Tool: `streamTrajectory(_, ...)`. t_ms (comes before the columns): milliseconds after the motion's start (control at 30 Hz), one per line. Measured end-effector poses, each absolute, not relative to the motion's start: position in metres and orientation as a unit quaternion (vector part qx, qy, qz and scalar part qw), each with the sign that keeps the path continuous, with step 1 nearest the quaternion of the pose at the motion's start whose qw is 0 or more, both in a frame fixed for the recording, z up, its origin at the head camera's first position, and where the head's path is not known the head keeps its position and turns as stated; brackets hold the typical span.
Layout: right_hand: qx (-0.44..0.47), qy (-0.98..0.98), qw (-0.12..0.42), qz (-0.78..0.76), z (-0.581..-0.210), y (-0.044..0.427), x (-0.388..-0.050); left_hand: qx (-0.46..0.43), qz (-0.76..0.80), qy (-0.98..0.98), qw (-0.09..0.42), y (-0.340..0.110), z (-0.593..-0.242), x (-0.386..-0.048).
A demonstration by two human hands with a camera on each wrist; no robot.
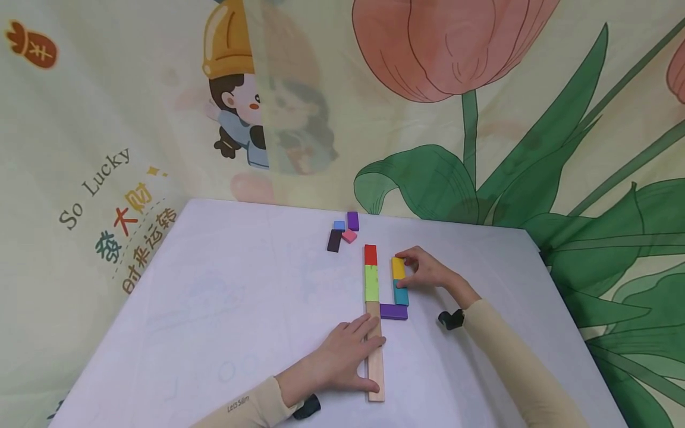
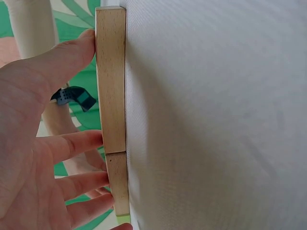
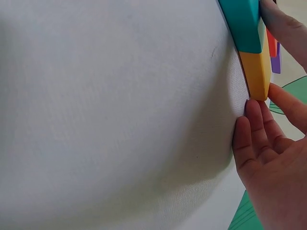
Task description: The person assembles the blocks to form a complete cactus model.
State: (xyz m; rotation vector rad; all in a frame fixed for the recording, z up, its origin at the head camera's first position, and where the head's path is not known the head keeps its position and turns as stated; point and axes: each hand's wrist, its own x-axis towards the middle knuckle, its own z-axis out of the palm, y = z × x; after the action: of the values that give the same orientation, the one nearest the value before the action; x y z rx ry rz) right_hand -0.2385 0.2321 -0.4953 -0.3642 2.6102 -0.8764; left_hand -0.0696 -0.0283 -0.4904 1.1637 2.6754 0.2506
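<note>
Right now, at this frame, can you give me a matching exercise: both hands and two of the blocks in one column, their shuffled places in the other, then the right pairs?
Column 1
1. Left hand
2. Right hand
3. Red block
4. Black block

Column 2
A. End to end with the lime-green block
B. Touching the plain wooden blocks
C. Beside the pink piece
D. Fingers at the yellow block

Pairs: 1-B, 2-D, 3-A, 4-C

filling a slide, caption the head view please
Left hand touching bare wooden blocks, right hand holding a yellow block end to end with a teal block.
</note>
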Motion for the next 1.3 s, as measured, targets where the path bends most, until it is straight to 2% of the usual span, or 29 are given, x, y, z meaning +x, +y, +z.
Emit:
streamTrajectory(500, -0.12, 0.919, 0.181, -0.33, -0.493, 0.232, -0.236, 0.394, 0.083, 0.908, 0.115, -0.029, -0.487, -0.069)
streamTrajectory(667, -0.121, 0.921, 0.159, -0.333, -0.492, 0.233, -0.233, 0.39, 0.087, 0.908, 0.123, -0.029, -0.485, -0.069)
streamTrajectory(833, -0.138, 0.926, 0.128, -0.328, -0.483, 0.236, -0.217, 0.388, 0.089, 0.908, 0.129, -0.028, -0.486, -0.069)
streamTrajectory(1100, -0.19, 0.918, 0.164, -0.307, -0.476, 0.235, -0.179, 0.396, 0.089, 0.906, 0.119, -0.027, -0.487, -0.068)
streamTrajectory(1300, -0.186, 0.929, 0.137, -0.289, -0.483, 0.232, -0.169, 0.395, 0.088, 0.907, 0.115, -0.028, -0.485, -0.07)
